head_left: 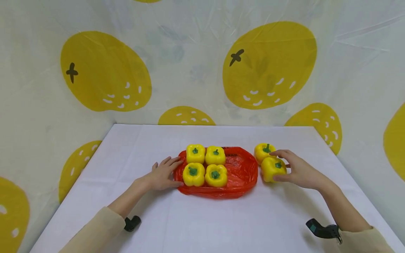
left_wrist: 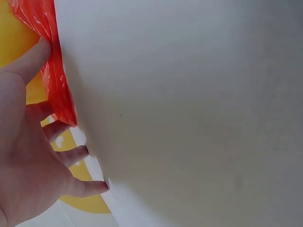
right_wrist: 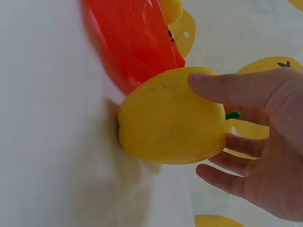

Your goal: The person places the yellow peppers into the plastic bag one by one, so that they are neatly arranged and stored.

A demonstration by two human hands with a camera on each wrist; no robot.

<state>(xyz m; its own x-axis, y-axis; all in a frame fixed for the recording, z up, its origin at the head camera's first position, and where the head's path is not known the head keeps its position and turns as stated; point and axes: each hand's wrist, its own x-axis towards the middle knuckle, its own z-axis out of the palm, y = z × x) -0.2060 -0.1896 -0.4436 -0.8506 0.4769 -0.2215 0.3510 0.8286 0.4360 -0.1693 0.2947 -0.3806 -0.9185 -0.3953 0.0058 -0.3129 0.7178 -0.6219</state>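
A red plastic bag (head_left: 243, 172) lies spread on the table, its rim raised into a low wall. Several yellow bell peppers (head_left: 193, 177) stand stem-up in its left half. At the bag's left edge my left hand (head_left: 162, 175) rests with fingers spread, the thumb (left_wrist: 35, 59) touching the red plastic. My right hand (head_left: 302, 171) pinches a yellow bell pepper (right_wrist: 165, 118) just right of the bag, thumb on its near side and fingers behind, partly hidden. Another yellow bell pepper (head_left: 260, 150) stands right behind that one.
A white cloth covers the table (head_left: 202, 225). Behind it hangs a pale curtain (head_left: 190, 70) printed with big yellow fruit. A black wrist device (head_left: 322, 230) sits at my right sleeve, and another (head_left: 133, 223) at my left.
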